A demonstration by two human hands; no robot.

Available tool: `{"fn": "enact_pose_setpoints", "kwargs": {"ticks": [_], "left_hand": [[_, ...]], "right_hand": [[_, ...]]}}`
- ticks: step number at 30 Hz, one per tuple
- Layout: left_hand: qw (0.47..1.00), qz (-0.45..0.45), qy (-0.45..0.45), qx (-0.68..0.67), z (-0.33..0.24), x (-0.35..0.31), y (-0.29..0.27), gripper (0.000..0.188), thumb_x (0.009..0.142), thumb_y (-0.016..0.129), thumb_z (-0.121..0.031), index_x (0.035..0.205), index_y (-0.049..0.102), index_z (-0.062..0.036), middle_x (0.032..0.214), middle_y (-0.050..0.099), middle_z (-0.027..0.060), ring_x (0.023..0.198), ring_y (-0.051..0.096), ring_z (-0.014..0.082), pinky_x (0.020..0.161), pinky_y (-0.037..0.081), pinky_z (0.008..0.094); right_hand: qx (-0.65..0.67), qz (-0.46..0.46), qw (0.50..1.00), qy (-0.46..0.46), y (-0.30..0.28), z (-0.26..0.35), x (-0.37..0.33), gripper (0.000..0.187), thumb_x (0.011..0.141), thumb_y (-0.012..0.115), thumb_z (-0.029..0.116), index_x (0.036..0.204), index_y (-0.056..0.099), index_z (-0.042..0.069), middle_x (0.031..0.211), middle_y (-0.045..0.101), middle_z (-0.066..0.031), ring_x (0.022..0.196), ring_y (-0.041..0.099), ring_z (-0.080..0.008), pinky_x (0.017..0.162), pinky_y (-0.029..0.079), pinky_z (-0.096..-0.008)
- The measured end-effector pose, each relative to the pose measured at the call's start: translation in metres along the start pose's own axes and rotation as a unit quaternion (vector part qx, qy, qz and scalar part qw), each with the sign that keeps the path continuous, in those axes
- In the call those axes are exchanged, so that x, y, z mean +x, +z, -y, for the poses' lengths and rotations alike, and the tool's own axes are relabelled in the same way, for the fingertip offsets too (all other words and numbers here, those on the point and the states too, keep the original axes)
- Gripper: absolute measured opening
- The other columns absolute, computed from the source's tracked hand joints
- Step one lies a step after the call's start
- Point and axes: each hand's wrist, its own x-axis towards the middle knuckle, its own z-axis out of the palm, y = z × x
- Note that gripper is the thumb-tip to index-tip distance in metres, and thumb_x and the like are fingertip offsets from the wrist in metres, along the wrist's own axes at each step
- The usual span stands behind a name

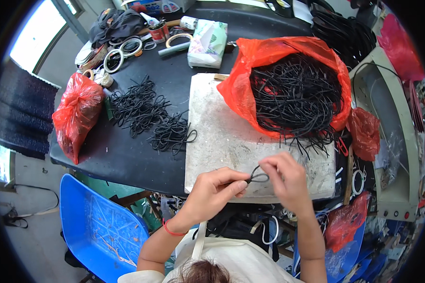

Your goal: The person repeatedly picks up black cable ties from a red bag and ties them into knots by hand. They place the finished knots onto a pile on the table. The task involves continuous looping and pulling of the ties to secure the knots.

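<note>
A: Grip first. What do we hold?

B: Our left hand [217, 191] is closed in a pinch, thumb against forefinger, on a thin black cord [259, 181]. A small loop of it stands out just to the right of that pinch.

A: And our right hand [286, 178]?

B: Just beyond the loop, fingertips drawn close to its upper strand. Blurred; we cannot tell whether they pinch the cord or only come near it.

A: Note on technique?

B: Our judgement: the left pinch should bear firmly where the strands meet, so the loop neither slips nor twists. The right does best with small, even pulls along the cord. A jerk could collapse the loop.

A: Beneath the grip?

B: A pale, stained board [212, 127], its near edge below our fingers. It gives us a light ground for checking how the strands cross.

A: Farther out?

B: Ahead and left of the grip, a pile of looped black cords [139, 108] on the dark tabletop [127, 162]. Ahead and right, an open red bag [241, 89] with a tangle of loose black cords [297, 94], some trailing over its near rim. Farthest ahead, beyond the board, a tissue pack [208, 45].
</note>
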Motion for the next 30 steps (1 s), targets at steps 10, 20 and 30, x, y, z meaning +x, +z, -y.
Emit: {"fn": "enact_pose_setpoints", "kwargs": {"ticks": [10, 20, 30], "left_hand": [[0.990, -0.055, -0.051, -0.116, 0.014, 0.007, -0.002, 0.023, 0.087, 0.055, -0.006, 0.109, 0.056, 0.0026, 0.087, 0.062, 0.0069, 0.076, 0.059, 0.0100, 0.070, 0.050, 0.0230], [0.973, -0.162, 0.001, -0.166, 0.015, 0.004, 0.015, 0.020, 0.083, 0.060, -0.001, 0.101, 0.057, 0.0038, 0.089, 0.063, 0.0088, 0.080, 0.060, 0.0107, 0.073, 0.050, 0.0235], [0.970, -0.200, 0.130, 0.055, 0.022, -0.002, 0.028, 0.034, 0.077, 0.062, 0.002, 0.108, 0.048, 0.0014, 0.088, 0.065, 0.0103, 0.082, 0.063, 0.0129, 0.074, 0.049, 0.0245]], "right_hand": [[0.034, -0.016, 0.999, 0.019, 0.019, 0.023, -0.023, 0.022, 0.078, 0.056, -0.006, 0.098, 0.061, 0.001, 0.069, 0.059, -0.0073, 0.062, 0.056, -0.0184, 0.057, 0.045, -0.0272], [0.347, -0.018, 0.910, 0.224, 0.023, 0.019, -0.024, 0.013, 0.084, 0.061, 0.007, 0.094, 0.062, -0.001, 0.080, 0.065, -0.0055, 0.069, 0.059, -0.0077, 0.061, 0.047, -0.0210], [0.273, -0.105, 0.928, 0.229, 0.033, 0.014, -0.017, 0.016, 0.078, 0.069, 0.011, 0.083, 0.059, -0.001, 0.076, 0.060, -0.0031, 0.062, 0.052, -0.0053, 0.053, 0.040, -0.0183]]}}
